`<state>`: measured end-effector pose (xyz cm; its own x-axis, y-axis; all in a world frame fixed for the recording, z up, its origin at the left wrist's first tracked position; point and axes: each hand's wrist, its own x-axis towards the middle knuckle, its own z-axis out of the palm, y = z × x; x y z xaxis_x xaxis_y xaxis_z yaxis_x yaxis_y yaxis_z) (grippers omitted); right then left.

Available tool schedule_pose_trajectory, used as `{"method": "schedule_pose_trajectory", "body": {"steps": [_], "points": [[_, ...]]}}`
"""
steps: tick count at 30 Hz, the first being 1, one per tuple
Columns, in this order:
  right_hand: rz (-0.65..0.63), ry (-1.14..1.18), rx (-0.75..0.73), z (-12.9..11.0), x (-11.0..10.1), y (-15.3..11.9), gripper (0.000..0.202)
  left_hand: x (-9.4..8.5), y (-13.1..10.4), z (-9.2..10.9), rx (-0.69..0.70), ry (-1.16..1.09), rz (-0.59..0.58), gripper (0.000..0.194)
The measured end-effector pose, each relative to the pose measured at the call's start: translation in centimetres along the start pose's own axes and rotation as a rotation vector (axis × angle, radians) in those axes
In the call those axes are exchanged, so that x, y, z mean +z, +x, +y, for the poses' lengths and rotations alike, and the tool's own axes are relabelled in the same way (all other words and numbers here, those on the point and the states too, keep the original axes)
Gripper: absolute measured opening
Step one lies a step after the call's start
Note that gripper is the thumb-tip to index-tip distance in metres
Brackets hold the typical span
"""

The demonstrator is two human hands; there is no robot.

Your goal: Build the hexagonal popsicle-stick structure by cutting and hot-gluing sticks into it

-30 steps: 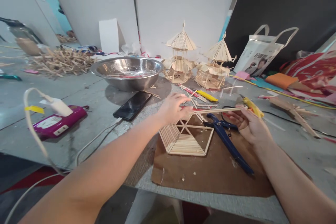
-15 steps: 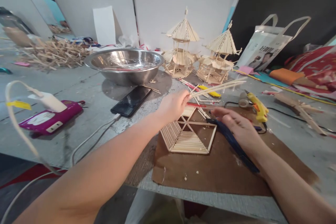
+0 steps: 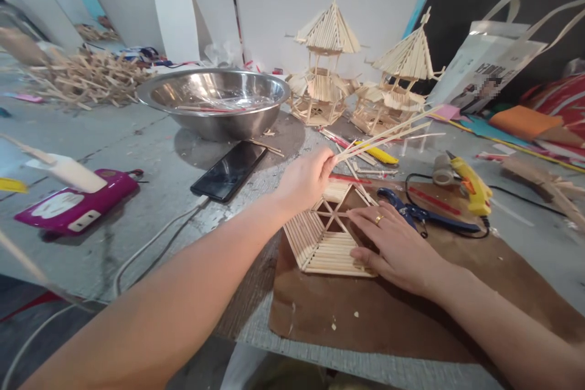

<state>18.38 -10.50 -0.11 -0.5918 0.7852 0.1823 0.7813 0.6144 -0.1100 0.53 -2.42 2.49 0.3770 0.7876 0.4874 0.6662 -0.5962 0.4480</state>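
With sticks (image 3: 388, 139) pinched in left fingers (image 3: 326, 166) by the frame's (image 3: 333, 254) far edge, has just brought spread right fingers (image 3: 371, 219) onto its right side, likely steadying it.

Toward the left on the grey table (image 3: 150, 158), we see a purple power strip (image 3: 98, 210) with a white plug (image 3: 68, 172) in its top. To its right, we find a dark-screened phone (image 3: 228, 170) lying face up, a white cable (image 3: 150, 253) at its near end. Just beyond sits our steel bowl (image 3: 223, 126), holding crumpled clear plastic (image 3: 237, 102). Farther back we have a white card (image 3: 176, 24) standing upright; far right, a white handled bag (image 3: 484, 70) leans behind a folded orange piece (image 3: 525, 124).
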Motion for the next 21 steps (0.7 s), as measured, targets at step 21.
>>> {"method": "schedule_pose_trajectory", "body": {"steps": [21], "points": [[-0.051, 0.161, -0.086, 0.1, -1.2, -0.7, 0.02, 0.5, 0.0, -0.5, 0.024, 0.001, -0.02, 0.022]]}}
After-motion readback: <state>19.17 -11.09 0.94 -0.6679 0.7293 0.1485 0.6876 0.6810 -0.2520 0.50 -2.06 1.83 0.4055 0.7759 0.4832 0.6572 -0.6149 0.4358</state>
